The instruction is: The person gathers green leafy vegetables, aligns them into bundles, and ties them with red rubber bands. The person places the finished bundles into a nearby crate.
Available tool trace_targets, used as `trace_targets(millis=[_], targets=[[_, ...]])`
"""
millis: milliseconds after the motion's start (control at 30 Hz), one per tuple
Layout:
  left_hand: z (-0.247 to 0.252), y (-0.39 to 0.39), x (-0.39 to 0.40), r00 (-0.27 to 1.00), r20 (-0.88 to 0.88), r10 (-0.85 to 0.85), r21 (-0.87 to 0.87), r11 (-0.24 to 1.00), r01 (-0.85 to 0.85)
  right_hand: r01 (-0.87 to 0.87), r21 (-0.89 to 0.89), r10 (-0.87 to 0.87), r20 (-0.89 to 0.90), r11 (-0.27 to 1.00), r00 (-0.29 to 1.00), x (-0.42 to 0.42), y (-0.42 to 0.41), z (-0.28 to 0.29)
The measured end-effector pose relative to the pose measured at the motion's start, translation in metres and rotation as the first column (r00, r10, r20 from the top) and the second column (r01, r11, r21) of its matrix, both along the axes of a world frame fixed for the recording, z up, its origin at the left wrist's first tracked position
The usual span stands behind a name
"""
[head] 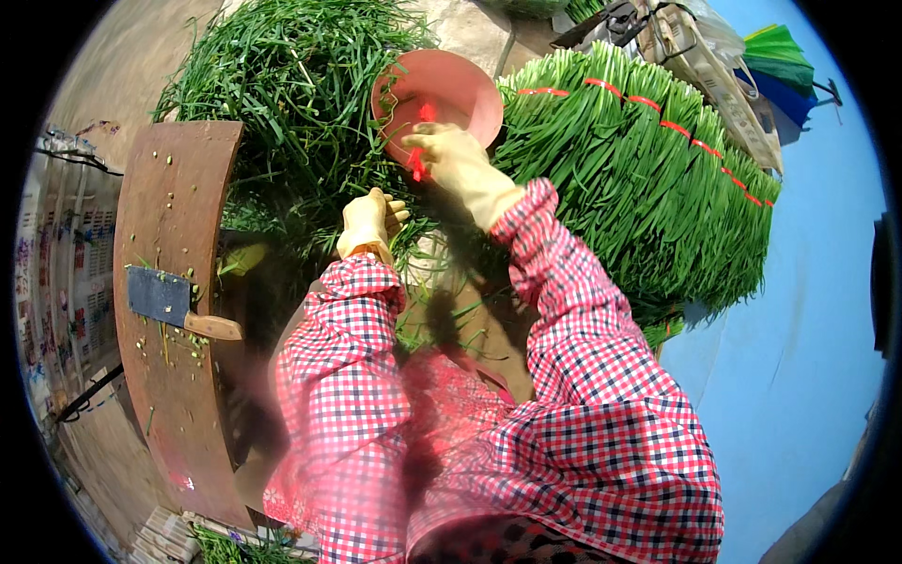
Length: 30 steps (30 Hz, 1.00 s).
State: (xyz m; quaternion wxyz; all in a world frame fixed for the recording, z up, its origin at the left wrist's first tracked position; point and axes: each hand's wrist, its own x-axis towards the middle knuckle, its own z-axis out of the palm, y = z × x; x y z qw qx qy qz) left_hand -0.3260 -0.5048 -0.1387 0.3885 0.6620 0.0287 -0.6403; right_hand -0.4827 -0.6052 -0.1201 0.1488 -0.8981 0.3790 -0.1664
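Both my hands wear pale yellow rubber gloves. My right hand (451,155) is at the near rim of a reddish plastic bucket (468,77), its fingers bent over a bunch of bright red ties (417,163). How many ties it grips is hidden. Lower and to the left, my left hand (368,220) holds nothing visible, fingers slightly curled and apart, beside a heap of loose green leafy stalks (282,84). Right of the bucket stands a big stack of green leafy bundles (634,183), probably garlic chives, bound with red ties near their pale cut ends.
At left, a cleaver (158,295) with a wooden handle lies on a brown board (169,402) scattered with green bits. A blue surface (789,303) spans the right side. Bags (712,63) and a folded green-and-blue umbrella (779,67) are at the upper right.
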Motion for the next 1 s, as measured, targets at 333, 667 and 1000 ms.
trace_targets(millis=[333, 667, 1000], targets=[[0.009, 0.002, 0.009, 1.000, 0.022, 0.020, -0.045, 0.999, -0.019, -0.130, 0.295, 0.192, -0.193, 0.947, 0.962, 0.038, -0.052, -0.054], [0.017, 0.002, 0.005, 0.986, -0.115, -0.122, -0.153, 0.983, 0.104, -0.022, 0.168, 0.030, -0.047, 0.986, 0.998, 0.019, -0.037, 0.036], [0.015, -0.008, -0.016, 0.890, -0.432, -0.148, -0.272, 0.962, 0.029, 0.170, 0.097, -0.194, 0.358, 0.981, 0.913, -0.016, 0.004, 0.009]])
